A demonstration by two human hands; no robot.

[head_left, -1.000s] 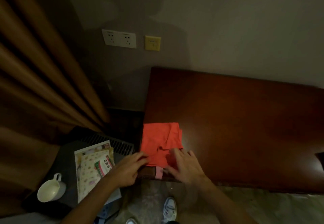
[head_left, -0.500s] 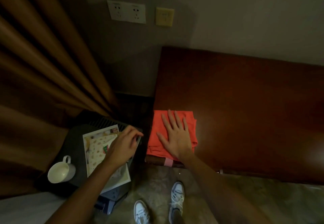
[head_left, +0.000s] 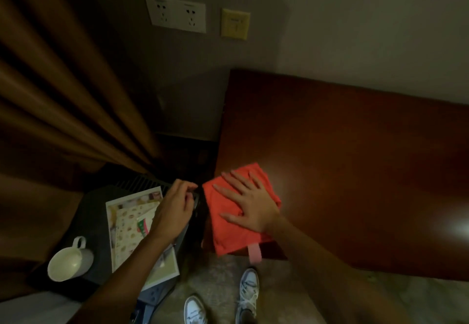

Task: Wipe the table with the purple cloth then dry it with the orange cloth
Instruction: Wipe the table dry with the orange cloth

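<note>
Curtain folds of heavy brown fabric (head_left: 63, 100) fill the far left, and a grey wall carries a white double socket plate (head_left: 177, 13) and a small yellow switch plate (head_left: 234, 23). Rightward, the dark reddish-brown polished wooden table (head_left: 355, 158) spreads from the near edge to the wall, its top bare apart from one item. At its near left corner lies the folded orange cloth (head_left: 228, 232), roughly square, with a small pink loop tag (head_left: 254, 252) hanging over the near edge. The right hand (head_left: 250, 205) lies flat on this cloth, palm down and fingers spread toward the far left, pressing rather than gripping. Left of the table stands a low dark grey unit with a slatted top (head_left: 94, 212), holding a printed paper pamphlet (head_left: 132, 222) and a white ceramic mug (head_left: 69, 261). The left hand (head_left: 175, 209) hovers over the unit's right edge, fingers loosely curled; whether it pinches anything I cannot tell. No purple cloth is visible. Drying looks to be the step in hand, and the wide undried surface runs right and far from the cloth, so the right hand, already on it, is best placed to sweep that way, along the table's long axis. White trainers (head_left: 220, 298) show on the floor below.
</note>
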